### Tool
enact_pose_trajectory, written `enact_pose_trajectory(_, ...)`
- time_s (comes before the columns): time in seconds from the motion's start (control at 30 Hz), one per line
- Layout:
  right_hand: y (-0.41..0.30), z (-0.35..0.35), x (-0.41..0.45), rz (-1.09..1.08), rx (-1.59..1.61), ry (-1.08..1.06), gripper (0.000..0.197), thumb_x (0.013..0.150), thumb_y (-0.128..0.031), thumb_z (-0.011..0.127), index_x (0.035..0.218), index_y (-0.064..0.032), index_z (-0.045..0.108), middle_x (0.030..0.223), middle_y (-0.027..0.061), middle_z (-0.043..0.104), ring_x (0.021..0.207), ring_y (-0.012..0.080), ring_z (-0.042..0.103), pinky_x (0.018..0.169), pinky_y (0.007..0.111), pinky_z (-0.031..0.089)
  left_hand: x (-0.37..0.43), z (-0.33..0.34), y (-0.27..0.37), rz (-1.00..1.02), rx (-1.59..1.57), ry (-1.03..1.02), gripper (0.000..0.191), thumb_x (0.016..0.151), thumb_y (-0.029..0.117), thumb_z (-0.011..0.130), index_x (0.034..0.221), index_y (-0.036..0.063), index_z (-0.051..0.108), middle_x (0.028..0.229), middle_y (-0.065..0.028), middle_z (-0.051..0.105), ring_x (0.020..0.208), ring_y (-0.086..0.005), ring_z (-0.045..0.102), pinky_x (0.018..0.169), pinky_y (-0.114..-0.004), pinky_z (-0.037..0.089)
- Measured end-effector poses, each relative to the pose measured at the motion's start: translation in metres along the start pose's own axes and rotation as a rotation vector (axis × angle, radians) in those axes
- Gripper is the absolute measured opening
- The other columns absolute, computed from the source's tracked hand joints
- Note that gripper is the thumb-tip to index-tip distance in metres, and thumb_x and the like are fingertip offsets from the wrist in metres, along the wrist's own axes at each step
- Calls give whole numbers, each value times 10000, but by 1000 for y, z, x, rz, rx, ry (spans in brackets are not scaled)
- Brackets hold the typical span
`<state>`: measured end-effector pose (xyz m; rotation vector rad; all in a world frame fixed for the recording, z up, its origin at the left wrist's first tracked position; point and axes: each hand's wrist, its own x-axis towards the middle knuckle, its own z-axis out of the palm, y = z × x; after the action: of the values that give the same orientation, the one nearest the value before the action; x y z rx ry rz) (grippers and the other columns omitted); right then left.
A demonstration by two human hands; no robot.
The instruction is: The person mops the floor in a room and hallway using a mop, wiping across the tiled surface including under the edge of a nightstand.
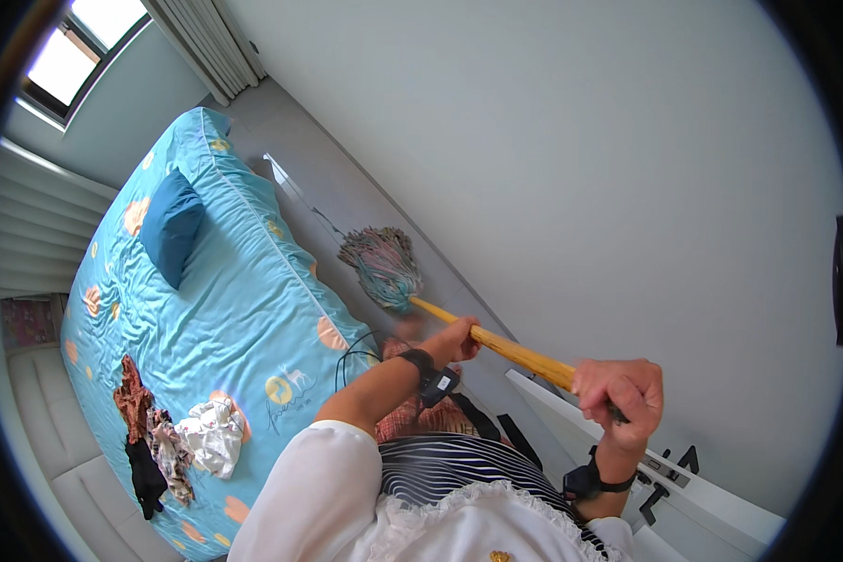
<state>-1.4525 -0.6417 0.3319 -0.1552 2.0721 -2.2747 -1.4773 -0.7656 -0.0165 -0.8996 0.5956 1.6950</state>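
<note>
A string mop with a yellow wooden handle (516, 353) runs slantwise between my two hands. Its head of grey, pink and teal strands (383, 265) rests on the floor, between the bed and the wall. Partway down the handle, my left hand (462, 340) is wrapped around the wood. My right hand (622, 400) grips the top end, close to the wall, and its fist hides most of that tip. Each wrist wears a black strap with a small device.
A bed with a light blue patterned cover (253, 295) stands to the left, bearing a dark blue pillow (173, 228) and crumpled clothes (214, 435). The pale wall (569, 161) bounds the right side. A white door (709, 506) with black handles is at lower right. Grey floor (302, 140) runs between bed and wall.
</note>
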Motion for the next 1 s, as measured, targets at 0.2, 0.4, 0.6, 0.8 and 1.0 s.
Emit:
enact_pose_trajectory(0.2, -36, -20, 1, -133, 65, -3, 207, 672, -50, 419, 487, 24, 475, 378, 77, 410, 320, 147, 340, 410, 270, 341, -31, 46, -3, -78, 45, -1, 179, 754, 221, 482, 655, 74, 461, 577, -63, 495, 464, -163, 472, 403, -246, 391)
enact_pose_trajectory(0.4, -63, -55, 16, -377, 266, -302, 321, 805, -173, 484, 511, -44, 479, 404, 33, 461, 326, 135, 419, 463, 274, 413, -94, 68, 44, 29, -125, -17, 142, 744, 187, 542, 696, 84, 456, 654, -50, 489, 533, -160, 472, 421, -244, 391)
enact_pose_trajectory(0.6, -26, -38, 48, -434, 413, -515, 296, 773, -192, 563, 536, -20, 521, 432, 63, 490, 384, 177, 446, 541, 297, 418, -135, 17, 114, 219, -269, 45, 118, 731, 134, 547, 752, 63, 455, 701, -53, 474, 644, -180, 473, 600, -298, 420)
enact_pose_trajectory(0.8, 32, -7, 64, -256, 443, -388, 187, 673, -96, 541, 506, -23, 499, 443, 70, 482, 394, 184, 431, 510, 317, 377, -143, -38, 153, 443, -297, 0, 126, 757, 173, 524, 705, 85, 450, 665, -35, 470, 632, -155, 469, 602, -284, 418)
enact_pose_trajectory(1.0, 97, 46, 76, 9, 193, -387, 126, 675, -54, 531, 561, -4, 507, 543, 62, 496, 536, 190, 453, 597, 307, 393, -78, -126, 152, 422, -357, 230, 102, 793, 194, 462, 789, 98, 426, 658, -31, 467, 620, -181, 481, 588, -345, 424)
